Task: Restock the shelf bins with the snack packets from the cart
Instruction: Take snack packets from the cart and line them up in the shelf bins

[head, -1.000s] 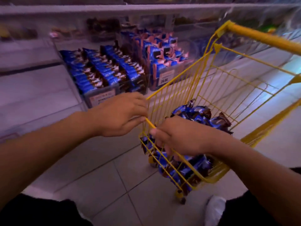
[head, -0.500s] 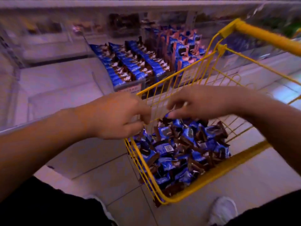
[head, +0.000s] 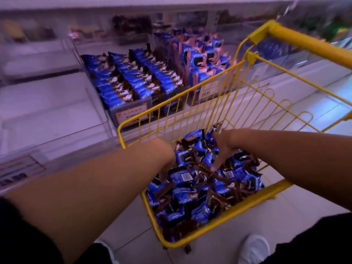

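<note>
Both hands reach into the cart (head: pixel 224 216) still heaped with snack packets (head: pixel 192 195), beside part-filled shelf bins (head: pixel 131 113): the right hand (head: pixel 221 147) has a released grip and fingers spread, the left hand (head: pixel 167 168) a mostly hidden grip that cannot be told.

My left hand (head: pixel 167 168) is mostly hidden behind its own forearm, down among the snack packets (head: pixel 192 195), so I can't tell its grip. The upper shelf bins (head: pixel 131 27) are blurred, contents unreadable, and the cart (head: pixel 215 223) handle runs off the right edge

snack packets (head: pixel 192 195) lie in the cart (head: pixel 215 221); shelf bins (head: pixel 133 113) behind it, seemingly touching.
</note>
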A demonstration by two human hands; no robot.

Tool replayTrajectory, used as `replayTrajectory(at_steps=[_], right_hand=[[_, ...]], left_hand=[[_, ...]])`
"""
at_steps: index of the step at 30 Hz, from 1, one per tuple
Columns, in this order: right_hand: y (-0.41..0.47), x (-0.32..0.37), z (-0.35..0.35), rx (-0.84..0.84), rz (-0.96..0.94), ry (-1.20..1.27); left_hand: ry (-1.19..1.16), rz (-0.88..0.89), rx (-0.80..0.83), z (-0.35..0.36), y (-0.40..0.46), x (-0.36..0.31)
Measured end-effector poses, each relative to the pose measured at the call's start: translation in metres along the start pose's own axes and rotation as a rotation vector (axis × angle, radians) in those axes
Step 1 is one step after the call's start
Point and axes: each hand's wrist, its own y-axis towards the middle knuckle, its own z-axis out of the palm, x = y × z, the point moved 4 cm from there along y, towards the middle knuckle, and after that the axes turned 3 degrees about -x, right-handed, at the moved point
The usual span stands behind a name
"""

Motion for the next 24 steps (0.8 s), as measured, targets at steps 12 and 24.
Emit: replayTrajectory(at_steps=[12,24], right_hand=[[-0.008,0.017,-0.014,-0.095,-0.328,0.093],[-0.015,0.028,-0.010,0.020,-0.439,-0.111]], left_hand=[[-0.261,-0.065,-0.022,-0.003,0.009,0.001],[-0.370,0.052,-0.056,-0.025,-0.031,-0.001]])
